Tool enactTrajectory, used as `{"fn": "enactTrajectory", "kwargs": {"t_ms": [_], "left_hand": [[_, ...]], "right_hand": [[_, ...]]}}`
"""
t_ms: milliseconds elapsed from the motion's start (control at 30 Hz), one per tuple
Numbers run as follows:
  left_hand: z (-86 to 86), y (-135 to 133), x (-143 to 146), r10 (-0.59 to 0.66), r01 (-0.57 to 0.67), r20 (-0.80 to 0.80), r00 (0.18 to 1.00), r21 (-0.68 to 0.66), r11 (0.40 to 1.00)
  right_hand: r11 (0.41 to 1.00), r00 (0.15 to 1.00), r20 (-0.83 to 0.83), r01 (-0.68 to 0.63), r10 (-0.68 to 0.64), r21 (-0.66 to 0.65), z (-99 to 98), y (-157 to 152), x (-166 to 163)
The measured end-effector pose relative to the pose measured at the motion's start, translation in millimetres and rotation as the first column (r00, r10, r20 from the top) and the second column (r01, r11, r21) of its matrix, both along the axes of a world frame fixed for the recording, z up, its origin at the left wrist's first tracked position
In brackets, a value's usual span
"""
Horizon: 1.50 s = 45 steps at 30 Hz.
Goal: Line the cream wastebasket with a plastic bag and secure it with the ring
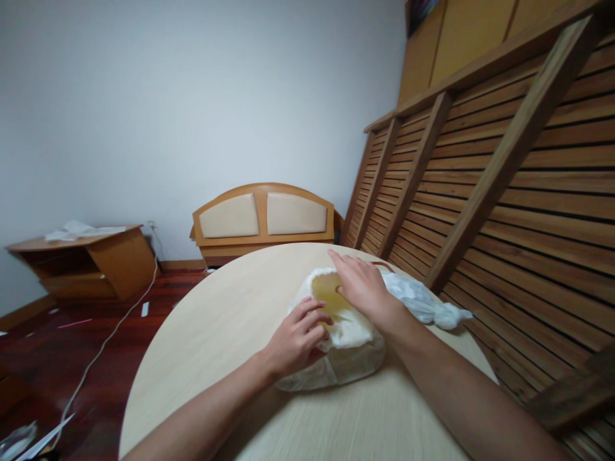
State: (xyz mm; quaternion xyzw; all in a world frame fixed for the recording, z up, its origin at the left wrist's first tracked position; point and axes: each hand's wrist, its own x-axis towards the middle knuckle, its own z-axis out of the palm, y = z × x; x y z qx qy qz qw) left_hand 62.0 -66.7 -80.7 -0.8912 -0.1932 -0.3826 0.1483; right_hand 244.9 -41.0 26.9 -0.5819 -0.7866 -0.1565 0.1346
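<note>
A whitish, see-through plastic bag (353, 336) sits on the round pale table (216, 320), its mouth folded outward and facing up. Inside its opening shows a yellow surface (324, 288); what it belongs to I cannot make out. My left hand (300, 336) is at the near left rim, fingers curled over the bag's edge. Over the far right rim lies my right hand (360, 282), its fingers stretched out and the thumb toward the opening. Whether the right hand pinches any plastic is hidden. Beyond my right wrist lies a second whitish bag (418, 298), knotted at its end.
Slatted wooden panels (480, 192) lean along the right side, close to the table's edge. A headboard (263, 214) stands against the far wall. At left are a low wooden cabinet (115, 262) with white sheets on it and a cable (103, 346) across the dark red floor.
</note>
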Motion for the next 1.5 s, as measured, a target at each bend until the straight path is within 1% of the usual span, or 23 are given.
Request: {"fn": "enactTrajectory", "kwargs": {"t_ms": [67,167,233,367,433,533,600,700,767,800,833,900,967,1033,1100,1233,1300,1367,1500], "left_hand": [[1.0,0.3,-0.3,-0.015,0.015,0.004,1.0,0.001,1.0],[3.0,1.3,-0.5,-0.024,0.024,0.02,0.999,0.002,1.0],[3.7,2.5,-0.7,-0.024,0.024,0.026,0.999,0.007,1.0],[2.2,4.7,-1.1,-0.021,0.02,0.026,0.999,0.032,0.999],[1.2,4.9,-1.3,-0.026,0.025,0.021,0.999,0.043,0.999],[1.0,4.2,-1.6,-0.041,0.04,0.01,0.999,0.057,0.998],[1.7,3.8,-1.6,-0.037,0.036,0.013,0.999,0.057,0.998],[2.4,4.4,-1.5,-0.011,0.009,0.048,0.999,0.043,0.999],[2.3,5.9,-1.7,0.004,-0.007,0.085,0.996,0.033,0.999],[2.0,6.7,-1.9,0.011,-0.014,0.101,0.995,0.028,1.0],[1.6,7.6,-2.2,0.015,-0.018,0.113,0.994,0.025,1.0],[0.7,9.3,-3.0,0.017,-0.02,0.124,0.992,0.025,0.999],[-0.4,10.5,-3.6,0.011,-0.015,0.123,0.992,0.03,0.999],[-1.3,11.1,-3.7,0.003,-0.007,0.103,0.995,0.04,0.999],[-1.9,11.5,-3.4,0.003,-0.008,0.078,0.997,0.054,0.998],[-1.3,11.7,-3.4,0.009,-0.013,0.051,0.999,0.085,0.996],[-0.4,11.4,-3.9,0.004,-0.007,0.035,0.999,0.095,0.995],[0.7,10.8,-4.4,-0.002,0.0,0.019,1.0,0.109,0.994],[3.4,9.2,-4.8,-0.004,0.003,0.006,1.0,0.128,0.992]], "right_hand": [[0.998,0.998,0.003,0.057,-0.057,-0.024,-0.9,5.1,-2.9],[0.995,0.995,-0.02,0.1,-0.1,0.018,-5.6,12.1,-3.7],[0.998,0.997,-0.042,0.064,-0.063,0.028,-7.3,13.6,-1.2],[0.995,0.985,-0.143,-0.097,0.093,-0.027,-1.9,8.0,4.6],[0.99,0.976,-0.188,-0.122,0.108,-0.068,1.6,4.7,4.7],[0.987,0.98,-0.181,-0.102,0.078,-0.126,1.9,4.6,3.1],[0.987,0.976,-0.182,-0.136,0.118,-0.088,-0.2,6.9,3.5],[0.972,0.946,-0.225,-0.221,0.235,0.084,-1.9,7.6,6.9],[0.954,0.926,-0.251,-0.245,0.284,0.173,-1.6,3.6,8.9],[0.947,0.918,-0.258,-0.259,0.302,0.189,-1.7,0.4,9.3],[0.944,0.913,-0.256,-0.28,0.319,0.177,-2.5,-3.2,9.4],[0.937,0.912,-0.218,-0.341,0.348,0.071,-6.3,-10.7,9.0],[0.916,0.916,-0.141,-0.391,0.377,-0.094,-12.3,-17.2,8.4],[0.886,0.915,-0.051,-0.4,0.4,-0.233,-17.8,-22.0,8.3],[0.867,0.911,0.029,-0.381,0.411,-0.322,-20.7,-24.9,8.3],[0.834,0.889,0.14,-0.34,0.435,-0.435,-19.7,-26.5,7.0],[0.809,0.873,0.165,-0.333,0.458,-0.484,-18.5,-26.0,4.8],[0.794,0.876,0.175,-0.303,0.45,-0.526,-18.0,-25.1,1.3],[0.82,0.923,0.178,-0.201,0.342,-0.536,-19.8,-20.6,-7.6]]}}
